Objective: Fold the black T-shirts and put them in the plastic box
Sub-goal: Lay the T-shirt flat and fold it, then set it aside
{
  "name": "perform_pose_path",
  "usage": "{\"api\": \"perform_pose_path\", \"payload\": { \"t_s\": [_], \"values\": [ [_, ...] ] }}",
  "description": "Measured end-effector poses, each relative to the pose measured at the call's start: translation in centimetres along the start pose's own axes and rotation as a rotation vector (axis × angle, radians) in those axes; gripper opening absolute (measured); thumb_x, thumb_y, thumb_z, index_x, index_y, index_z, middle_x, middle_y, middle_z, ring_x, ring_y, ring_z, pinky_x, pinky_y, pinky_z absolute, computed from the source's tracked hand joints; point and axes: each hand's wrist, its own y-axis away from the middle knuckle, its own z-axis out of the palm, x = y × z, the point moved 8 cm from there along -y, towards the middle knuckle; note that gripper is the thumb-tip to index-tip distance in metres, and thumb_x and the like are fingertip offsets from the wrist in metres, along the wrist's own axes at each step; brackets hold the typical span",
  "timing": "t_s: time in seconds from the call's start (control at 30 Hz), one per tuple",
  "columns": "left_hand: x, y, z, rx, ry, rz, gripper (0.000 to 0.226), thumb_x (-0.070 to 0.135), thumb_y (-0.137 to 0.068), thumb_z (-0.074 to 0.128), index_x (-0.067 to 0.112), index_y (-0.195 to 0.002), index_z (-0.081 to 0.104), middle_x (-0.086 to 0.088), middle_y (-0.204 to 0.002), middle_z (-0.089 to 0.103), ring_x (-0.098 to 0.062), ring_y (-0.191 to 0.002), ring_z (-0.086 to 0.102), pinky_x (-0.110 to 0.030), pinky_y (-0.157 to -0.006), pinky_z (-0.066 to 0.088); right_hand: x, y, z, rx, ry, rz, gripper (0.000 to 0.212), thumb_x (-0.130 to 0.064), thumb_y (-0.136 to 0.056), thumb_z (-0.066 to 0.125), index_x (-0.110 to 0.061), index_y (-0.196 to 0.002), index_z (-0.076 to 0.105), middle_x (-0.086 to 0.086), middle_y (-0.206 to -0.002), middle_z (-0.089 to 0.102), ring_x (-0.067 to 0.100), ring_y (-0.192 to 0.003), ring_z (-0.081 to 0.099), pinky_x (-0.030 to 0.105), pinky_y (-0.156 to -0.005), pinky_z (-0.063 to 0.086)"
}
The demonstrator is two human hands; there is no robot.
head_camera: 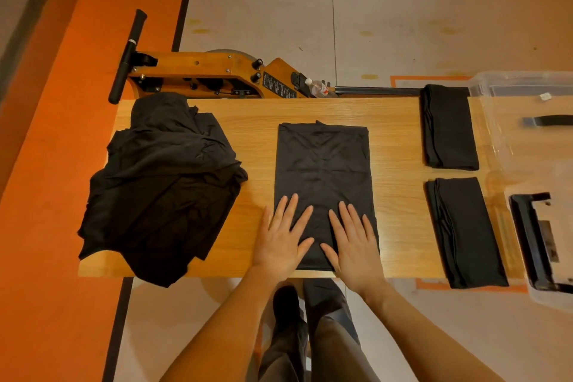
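1. A wooden table [397, 121] stands on a pale floor beside an orange strip.
2. The left hand [280, 237] and right hand [355, 245] lie flat, fingers spread, on the near end of a half-folded black T-shirt [324, 161], probably smoothing it before the next fold.
3. An unfolded heap [161, 180] waits to the left; two folded shirts [448, 127] [465, 232] lie to the right, next to the plastic box [527, 84], likely staged for packing.
4. The box is cut off at the frame's edge; its contents are unclear.
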Motion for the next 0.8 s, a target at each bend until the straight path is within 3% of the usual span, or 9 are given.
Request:
{"api": "perform_pose_path", "payload": {
  "t_s": [0.33, 0.4, 0.47, 0.57, 0.67, 0.8],
  "values": [
    [-4.2, 2.8, -0.3, -0.004, 0.075, -0.032, 0.068, 0.06, -0.091, 0.033, 0.032, -0.151, 0.024, -0.012, -0.16, 0.016, -0.033, -0.148, 0.012, -0.054, -0.112, 0.022, 3.7, 2.3, -0.2, -0.029, 0.007, 0.078, 0.074, -0.065, -0.097, 0.021, -0.019, -0.155, 0.022, 0.012, -0.162, 0.018, 0.029, -0.15, 0.012, 0.044, -0.119, 0.007],
    [-3.4, 3.4, -1.0, 0.039, 0.117, 0.047, 0.064, 0.056, -0.089, 0.044, 0.03, -0.147, 0.036, -0.014, -0.156, 0.027, -0.033, -0.144, 0.024, -0.05, -0.108, 0.03, 3.6, 2.7, -1.0, 0.016, -0.02, 0.071, 0.07, -0.06, -0.096, 0.032, -0.017, -0.151, 0.033, 0.012, -0.159, 0.025, 0.031, -0.148, 0.02, 0.045, -0.119, 0.014],
    [-2.5, 4.3, -1.8, 0.115, 0.172, 0.139, 0.057, 0.049, -0.086, 0.06, 0.027, -0.138, 0.05, -0.014, -0.146, 0.044, -0.032, -0.133, 0.042, -0.045, -0.1, 0.039, 3.1, 3.5, -2.0, 0.081, -0.048, 0.025, 0.058, -0.051, -0.095, 0.04, -0.013, -0.137, 0.052, 0.014, -0.149, 0.041, 0.033, -0.138, 0.037, 0.049, -0.112, 0.031],
    [-1.9, 5.4, -2.4, 0.18, 0.263, 0.181, 0.049, 0.038, -0.071, 0.082, 0.025, -0.116, 0.067, -0.003, -0.11, 0.06, -0.023, -0.098, 0.06, -0.036, -0.076, 0.047, 2.6, 5.5, -3.0, 0.174, -0.065, -0.039, 0.034, -0.037, -0.092, 0.06, -0.01, -0.11, 0.068, 0.013, -0.124, 0.059, 0.032, -0.112, 0.057, 0.047, -0.091, 0.052],
    [-1.7, 6.0, -2.2, 0.142, 0.335, 0.182, 0.043, 0.032, -0.065, 0.086, 0.025, -0.105, 0.071, 0.003, -0.093, 0.058, -0.018, -0.084, 0.058, -0.033, -0.07, 0.045, 2.9, 7.2, -3.1, 0.187, -0.076, -0.009, 0.035, -0.02, -0.076, 0.084, -0.008, -0.106, 0.071, 0.012, -0.111, 0.064, 0.031, -0.099, 0.063, 0.042, -0.08, 0.055],
    [-2.1, 6.2, -2.1, 0.082, 0.373, 0.182, 0.045, 0.037, -0.068, 0.084, 0.023, -0.108, 0.07, 0.003, -0.095, 0.058, -0.018, -0.088, 0.058, -0.034, -0.072, 0.05, 3.3, 8.1, -2.9, 0.179, -0.103, -0.03, 0.041, -0.025, -0.077, 0.083, -0.009, -0.112, 0.07, 0.01, -0.114, 0.065, 0.027, -0.102, 0.062, 0.04, -0.083, 0.055]
  ]
}}
